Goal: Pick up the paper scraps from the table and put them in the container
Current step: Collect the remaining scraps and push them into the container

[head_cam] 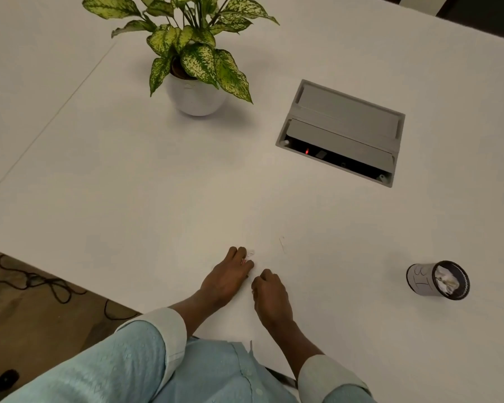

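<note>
On the white table (128,184) my left hand (229,276) rests near the front edge, its fingertips curled down over a small white paper scrap (250,253) that barely shows against the surface. Close beside it, my right hand (269,292) is curled into a loose fist; whether it holds anything is hidden. A thin pale scrap (282,244) lies a little beyond the right hand. The container (437,280), a small dark cup with a white label, stands far to the right with crumpled paper inside.
A potted plant (192,91) in a white pot stands at the back centre. A grey cable box (341,132) is sunk into the table at the back right. Dark cables (41,283) lie on the carpet to the left.
</note>
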Available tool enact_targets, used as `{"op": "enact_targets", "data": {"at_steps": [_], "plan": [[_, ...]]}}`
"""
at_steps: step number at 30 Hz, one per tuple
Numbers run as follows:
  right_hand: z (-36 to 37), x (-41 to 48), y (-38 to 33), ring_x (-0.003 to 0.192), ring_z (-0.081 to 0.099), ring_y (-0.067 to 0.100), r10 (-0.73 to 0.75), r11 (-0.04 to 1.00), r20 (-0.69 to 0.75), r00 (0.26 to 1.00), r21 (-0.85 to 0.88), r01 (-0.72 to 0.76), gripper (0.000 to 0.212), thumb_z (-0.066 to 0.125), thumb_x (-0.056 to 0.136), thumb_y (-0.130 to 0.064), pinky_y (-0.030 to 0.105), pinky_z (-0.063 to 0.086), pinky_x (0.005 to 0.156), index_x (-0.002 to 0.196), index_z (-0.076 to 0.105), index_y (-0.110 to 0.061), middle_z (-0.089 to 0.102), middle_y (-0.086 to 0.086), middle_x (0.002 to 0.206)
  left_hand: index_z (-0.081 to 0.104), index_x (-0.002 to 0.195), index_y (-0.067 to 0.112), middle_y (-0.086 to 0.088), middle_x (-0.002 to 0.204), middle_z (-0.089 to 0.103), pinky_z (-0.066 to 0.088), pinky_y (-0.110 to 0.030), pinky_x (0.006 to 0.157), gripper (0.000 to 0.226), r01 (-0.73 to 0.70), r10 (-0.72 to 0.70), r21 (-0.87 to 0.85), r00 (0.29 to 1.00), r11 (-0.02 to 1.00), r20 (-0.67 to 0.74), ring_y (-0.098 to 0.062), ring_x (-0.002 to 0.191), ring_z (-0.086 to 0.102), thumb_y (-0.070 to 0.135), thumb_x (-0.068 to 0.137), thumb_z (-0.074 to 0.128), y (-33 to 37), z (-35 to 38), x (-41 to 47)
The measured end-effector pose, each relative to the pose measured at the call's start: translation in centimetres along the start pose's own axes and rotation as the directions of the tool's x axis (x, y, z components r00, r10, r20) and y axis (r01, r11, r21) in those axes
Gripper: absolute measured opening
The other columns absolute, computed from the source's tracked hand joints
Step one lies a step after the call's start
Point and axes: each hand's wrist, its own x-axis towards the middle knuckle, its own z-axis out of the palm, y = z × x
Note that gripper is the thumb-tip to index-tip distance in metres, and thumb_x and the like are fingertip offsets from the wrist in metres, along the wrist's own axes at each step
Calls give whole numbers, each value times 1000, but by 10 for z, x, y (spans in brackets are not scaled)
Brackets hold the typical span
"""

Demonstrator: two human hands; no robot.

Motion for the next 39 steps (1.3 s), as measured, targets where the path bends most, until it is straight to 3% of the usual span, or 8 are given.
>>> {"op": "enact_targets", "data": {"at_steps": [2,6,9,11,15,23,34,39], "plan": [[-2,1,5,93,62,18,100,989,-11,995,108,-99,15,58,97,-7,29,54,78,100,72,-11,64,3,106,51,121,10,-5,142,42,51,-31,92,22,-5,4,24,1000,1000,23,-20,130,40,16,107,36,2,-1,3],[-10,-5,20,79,63,8,328,884,-67,942,375,-281,9,76,88,-8,4,43,65,91,80,-15,72,0,97,61,104,12,-4,139,48,52,-48,96,22,4,-4,30,999,1000,33,-21,129,41,1,98,42,5,-4,6],[-21,-17,37,75,66,12,422,792,-103,901,525,-311,12,82,80,-6,26,57,71,82,79,-18,72,-2,87,63,89,12,-4,118,60,50,-38,89,16,23,-25,-46,998,999,-51,-23,117,52,0,94,54,11,-6,11],[-31,-26,48,71,69,15,474,732,-118,872,604,-316,16,84,77,-4,37,62,70,79,78,-18,70,-3,82,63,87,7,-7,104,61,50,-42,82,8,52,-68,-134,991,990,-115,-25,100,56,3,93,60,19,-5,14],[-56,-46,75,63,71,10,570,635,-141,809,701,-326,24,87,77,-3,30,62,66,75,75,-24,73,-3,79,65,84,11,-1,91,59,48,-37,74,7,97,-161,-328,972,940,-173,-20,85,55,8,90,68,55,-3,24],[-102,-79,121,63,76,10,678,502,-184,712,823,-265,18,83,82,-6,44,64,78,80,77,-23,77,-4,71,69,81,13,1,84,64,55,-37,68,10,17,-124,-516,977,856,-173,-14,73,61,10,86,77,163,3,56],[-186,-112,230,64,76,9,752,558,-384,536,803,-208,12,83,83,-13,41,64,77,83,77,-23,76,-6,69,72,83,15,0,85,70,57,-38,71,9,-150,67,-505,982,850,-178,-14,75,66,20,85,80,305,-2,130],[-220,-110,281,62,57,14,692,701,-545,474,664,-261,11,84,81,-10,21,46,63,82,77,-18,64,-1,72,72,83,15,-1,88,70,55,-39,74,10,-175,127,-438,983,882,-136,-17,79,65,21,84,79,354,4,169]]}}
